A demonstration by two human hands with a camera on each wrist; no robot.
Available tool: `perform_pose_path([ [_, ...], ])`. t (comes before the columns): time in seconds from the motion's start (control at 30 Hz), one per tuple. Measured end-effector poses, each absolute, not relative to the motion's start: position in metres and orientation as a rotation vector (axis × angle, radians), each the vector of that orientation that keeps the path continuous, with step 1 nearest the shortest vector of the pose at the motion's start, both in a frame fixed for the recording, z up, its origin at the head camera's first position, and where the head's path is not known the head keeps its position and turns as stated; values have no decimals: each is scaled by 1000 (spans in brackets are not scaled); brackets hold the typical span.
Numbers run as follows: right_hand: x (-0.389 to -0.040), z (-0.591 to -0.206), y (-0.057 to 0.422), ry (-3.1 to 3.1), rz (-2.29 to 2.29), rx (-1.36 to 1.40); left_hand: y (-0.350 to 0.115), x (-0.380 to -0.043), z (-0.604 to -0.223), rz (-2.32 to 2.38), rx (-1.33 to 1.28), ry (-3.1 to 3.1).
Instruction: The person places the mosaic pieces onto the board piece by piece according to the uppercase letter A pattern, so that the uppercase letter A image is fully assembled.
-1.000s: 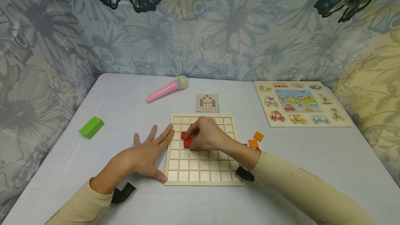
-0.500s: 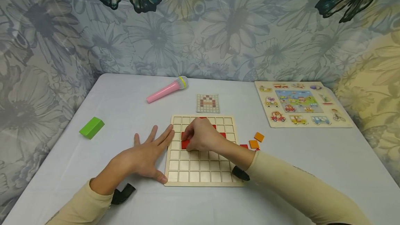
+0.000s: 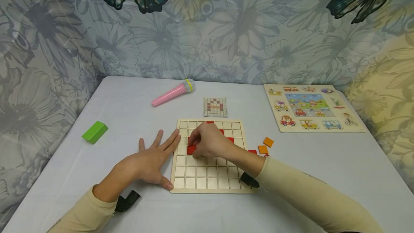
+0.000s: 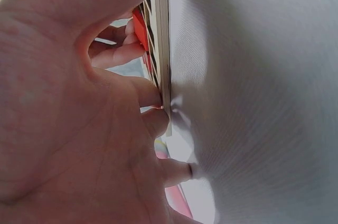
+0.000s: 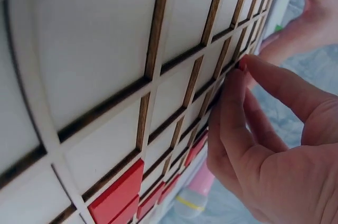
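Note:
A wooden grid board (image 3: 211, 190) lies on the table before me. My right hand (image 3: 211, 141) is over its upper left part and pinches a red square tile (image 3: 191, 150) at a cell there; the right wrist view shows the red tile (image 5: 243, 62) between thumb and fingertips. Whether it lies flat in the cell is hard to tell. Other red tiles (image 3: 230, 140) sit in cells further up, partly hidden by the hand. My left hand (image 3: 150, 161) is spread on the table, its thumb and fingertips touching the board's left edge.
Beyond the board lies a small pattern card (image 3: 215, 107), with a pink toy microphone (image 3: 171, 94) to its left. Loose orange tiles (image 3: 263, 149) and red tiles (image 3: 252, 151) lie right of the board. A green block (image 3: 95, 132) is far left, a picture puzzle (image 3: 310, 107) far right.
My right hand has shifted slightly left with the red tile, uncovering more red tiles on the right of the board. Over the last half second it is almost still. My left hand stays put.

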State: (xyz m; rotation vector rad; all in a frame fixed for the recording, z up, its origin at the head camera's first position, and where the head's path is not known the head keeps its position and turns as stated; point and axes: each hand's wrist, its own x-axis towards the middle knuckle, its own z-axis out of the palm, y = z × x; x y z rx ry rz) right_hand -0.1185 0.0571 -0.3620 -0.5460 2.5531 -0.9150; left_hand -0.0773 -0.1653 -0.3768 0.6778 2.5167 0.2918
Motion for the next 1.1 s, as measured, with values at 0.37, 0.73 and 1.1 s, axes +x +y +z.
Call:
perform_pose_path([
  [0.37, -120, -359, 70, 2473, -976, -538, -164, -76, -376, 308, 668, 2521],
  [0.73, -117, -348, 104, 2472, -1083, -485, -162, -77, -377, 286, 656, 2522],
  [1.1, -107, -335, 150, 2579, -1130, -452, -162, -75, -376, 310, 670, 2518],
])
